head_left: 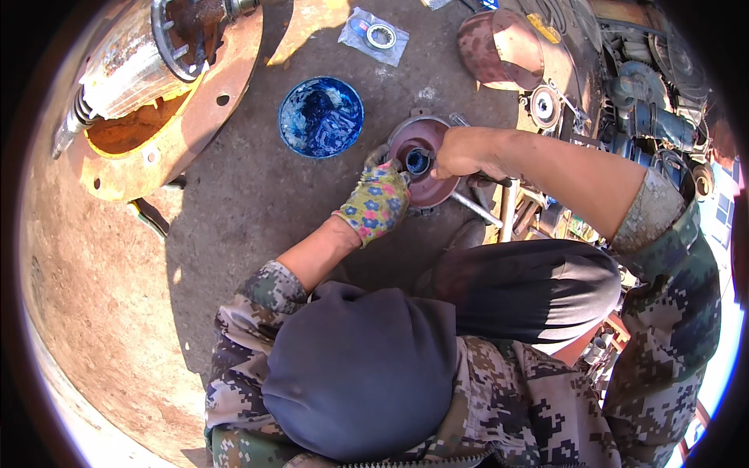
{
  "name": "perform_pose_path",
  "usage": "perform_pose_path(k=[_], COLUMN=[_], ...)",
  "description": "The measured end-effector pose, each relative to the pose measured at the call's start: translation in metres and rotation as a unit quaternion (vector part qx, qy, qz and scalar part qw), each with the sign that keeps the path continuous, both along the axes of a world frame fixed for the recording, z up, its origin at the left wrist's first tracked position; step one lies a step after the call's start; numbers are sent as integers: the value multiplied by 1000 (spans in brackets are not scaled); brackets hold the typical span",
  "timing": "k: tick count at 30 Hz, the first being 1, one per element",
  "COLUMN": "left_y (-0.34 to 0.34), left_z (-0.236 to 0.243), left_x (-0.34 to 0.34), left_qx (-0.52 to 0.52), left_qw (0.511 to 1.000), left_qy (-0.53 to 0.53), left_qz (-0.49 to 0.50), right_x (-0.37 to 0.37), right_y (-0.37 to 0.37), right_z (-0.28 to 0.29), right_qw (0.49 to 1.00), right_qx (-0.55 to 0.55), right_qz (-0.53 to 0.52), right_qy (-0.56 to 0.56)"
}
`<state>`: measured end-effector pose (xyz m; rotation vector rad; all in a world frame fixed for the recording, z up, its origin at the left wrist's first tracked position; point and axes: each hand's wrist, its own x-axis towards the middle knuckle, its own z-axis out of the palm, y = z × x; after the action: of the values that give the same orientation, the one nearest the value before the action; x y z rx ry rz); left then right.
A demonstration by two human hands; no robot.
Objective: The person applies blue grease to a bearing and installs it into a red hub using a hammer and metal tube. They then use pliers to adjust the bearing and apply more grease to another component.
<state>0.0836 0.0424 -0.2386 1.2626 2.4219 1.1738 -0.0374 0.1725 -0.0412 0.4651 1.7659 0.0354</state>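
Observation:
A reddish metal hub (427, 190) lies on the ground, its centre bore (417, 162) smeared with blue grease. My left hand (376, 195), in a flower-patterned glove, grips the hub's left side with curled fingers. My right hand (456, 152) is bare and closed at the right of the bore; whatever its fingertips hold is hidden. A metal bar (480, 209) reaches out from beside the hub toward the lower right. Left of the hub stands a round tub of blue grease (320, 117).
A rusty flanged housing (195, 140) fills the upper left. A bearing (381, 36) lies on plastic at the top. A rusty drum-shaped part (499, 47), a smaller hub (544, 105) and piled machine parts (647, 93) crowd the right. My bent knee (530, 288) is below the hub.

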Motion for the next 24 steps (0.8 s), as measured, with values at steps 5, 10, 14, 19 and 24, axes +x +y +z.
perform_pose_path(k=[5,10,14,19,24], left_y=[0,-1,-3,-2,-1], left_z=[-7,-1,-8,-2,-2], left_x=[3,-1,3,2,3], left_qx=[55,55,19,50,31], left_qw=[997,998,1000,998,998], left_qy=[34,31,-8,25,37], left_qz=[49,25,19,42,38], right_x=[3,3,20,34,42], right_y=[7,25,39,52,67], right_z=[-7,9,21,31,14], right_qw=[994,999,999,996,994], right_qx=[34,-6,-51,-75,-76], right_qz=[-103,-21,6,-42,-4], right_qy=[-10,-35,-9,1,80])
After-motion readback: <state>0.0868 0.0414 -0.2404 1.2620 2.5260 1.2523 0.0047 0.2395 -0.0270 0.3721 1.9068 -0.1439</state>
